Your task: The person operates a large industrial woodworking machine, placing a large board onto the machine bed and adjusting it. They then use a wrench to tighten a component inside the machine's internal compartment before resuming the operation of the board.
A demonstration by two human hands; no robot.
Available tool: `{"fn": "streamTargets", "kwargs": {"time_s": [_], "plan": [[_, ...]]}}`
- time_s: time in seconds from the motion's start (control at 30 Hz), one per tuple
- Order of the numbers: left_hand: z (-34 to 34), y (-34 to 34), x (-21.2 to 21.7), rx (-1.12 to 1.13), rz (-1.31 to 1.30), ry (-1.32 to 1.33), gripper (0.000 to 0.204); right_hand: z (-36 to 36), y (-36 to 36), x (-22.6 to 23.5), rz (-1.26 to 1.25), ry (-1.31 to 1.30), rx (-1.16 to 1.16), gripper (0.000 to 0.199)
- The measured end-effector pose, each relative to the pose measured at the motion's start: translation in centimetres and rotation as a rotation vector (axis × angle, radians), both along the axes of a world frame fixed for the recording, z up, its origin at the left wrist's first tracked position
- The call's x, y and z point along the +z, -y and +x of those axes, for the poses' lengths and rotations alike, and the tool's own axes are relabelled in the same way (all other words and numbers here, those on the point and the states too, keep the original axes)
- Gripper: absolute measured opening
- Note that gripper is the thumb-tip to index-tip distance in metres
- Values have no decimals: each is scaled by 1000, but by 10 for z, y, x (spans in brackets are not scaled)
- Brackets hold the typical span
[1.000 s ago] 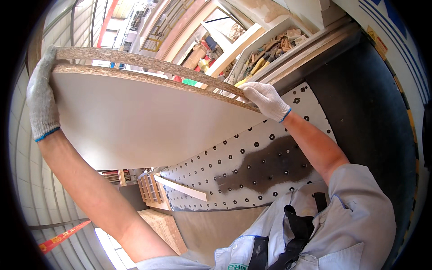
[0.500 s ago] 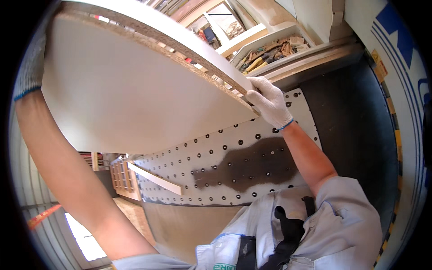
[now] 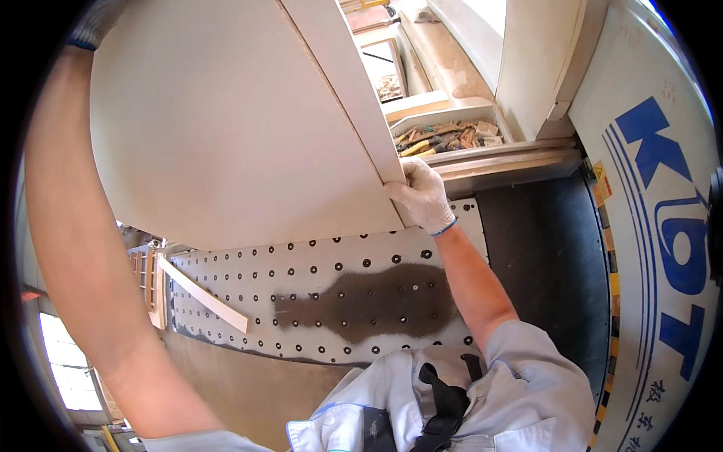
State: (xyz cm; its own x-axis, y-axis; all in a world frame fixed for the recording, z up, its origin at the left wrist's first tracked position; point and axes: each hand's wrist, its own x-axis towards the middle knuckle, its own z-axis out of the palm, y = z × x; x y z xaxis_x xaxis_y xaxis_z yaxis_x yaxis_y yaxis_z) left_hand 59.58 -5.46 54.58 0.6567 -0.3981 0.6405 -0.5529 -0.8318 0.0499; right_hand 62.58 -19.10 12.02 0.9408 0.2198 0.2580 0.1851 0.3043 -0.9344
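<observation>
A large white board (image 3: 218,135) stands tilted in front of me, with a seam and a narrow strip running along its right side. At that right edge, my gloved right hand (image 3: 423,194) is closed around the lower corner, thumb on the near face. My gloved left hand (image 3: 94,22) reaches up to the board's far left edge at the top of the view. Its fingers are mostly hidden behind the frame's rim. Beneath the board lies a pale table (image 3: 482,245) dotted with black-ringed holes, with a dark worn patch in its middle.
A thin white strip (image 3: 203,294) lies on the table's left end, near a slatted wooden frame (image 3: 148,282). Behind to the right, a bin (image 3: 497,154) holds wood offcuts. A white machine housing (image 3: 640,226) with blue lettering and a yellow-black striped edge borders the right.
The board has turned from showing its layered chipboard edge to showing its broad face and side seam. My left hand has risen toward the top left; the right hand keeps hold of the corner.
</observation>
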Motion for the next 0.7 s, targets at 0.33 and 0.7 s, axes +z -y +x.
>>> {"fn": "streamTargets", "kwargs": {"time_s": [0.33,0.7], "plan": [[-9,-23,33,15,-142,-452,32,-10,-4,23,-222,62,179,30],[-45,-33,42,-18,-17,-335,31,-28,10,71,-390,253,203,38]]}}
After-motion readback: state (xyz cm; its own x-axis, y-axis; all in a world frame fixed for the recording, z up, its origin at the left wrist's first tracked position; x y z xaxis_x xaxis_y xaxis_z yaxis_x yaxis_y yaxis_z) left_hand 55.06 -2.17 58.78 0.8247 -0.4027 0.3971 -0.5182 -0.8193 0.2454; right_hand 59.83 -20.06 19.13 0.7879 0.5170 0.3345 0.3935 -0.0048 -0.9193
